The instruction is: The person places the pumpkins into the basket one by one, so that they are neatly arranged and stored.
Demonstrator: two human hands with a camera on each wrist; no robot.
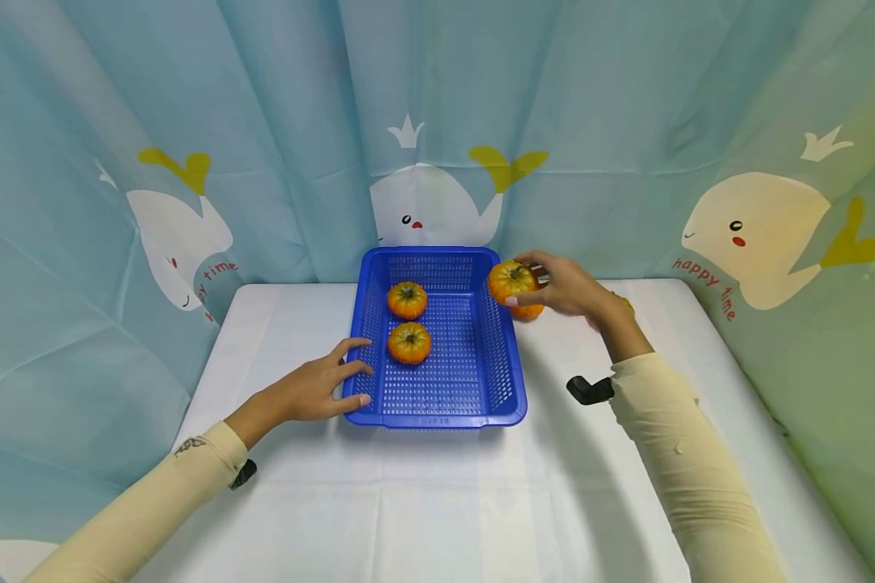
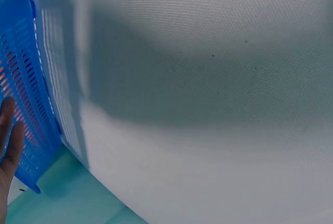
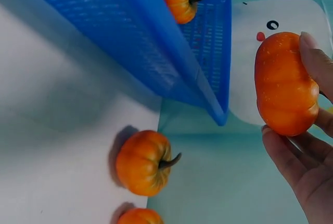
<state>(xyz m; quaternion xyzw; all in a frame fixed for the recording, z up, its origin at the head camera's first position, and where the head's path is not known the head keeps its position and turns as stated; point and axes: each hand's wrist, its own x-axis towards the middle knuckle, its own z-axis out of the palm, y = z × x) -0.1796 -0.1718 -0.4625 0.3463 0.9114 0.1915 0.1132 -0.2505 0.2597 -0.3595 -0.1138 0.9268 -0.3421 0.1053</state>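
Note:
My right hand (image 1: 567,285) grips a small orange pumpkin (image 3: 285,84) between thumb and fingers. In the head view that pumpkin overlaps the right rim of a blue plastic basket (image 1: 441,421). Inside the basket, toward its left side, sit two more pumpkins, a far one (image 1: 407,300) and a nearer one (image 1: 409,343). At the basket's left rim is my left hand (image 1: 313,389), its fingers spread over the edge and holding nothing. Below the raised pumpkin, a pumpkin with a dark stem (image 3: 143,162) lies on the table.
Another pumpkin (image 3: 139,217) is cut off at the bottom of the right wrist view. The white-covered table (image 1: 452,502) meets a pale blue curtain (image 1: 284,121) printed with whales, close behind the basket. More curtain hangs along both sides.

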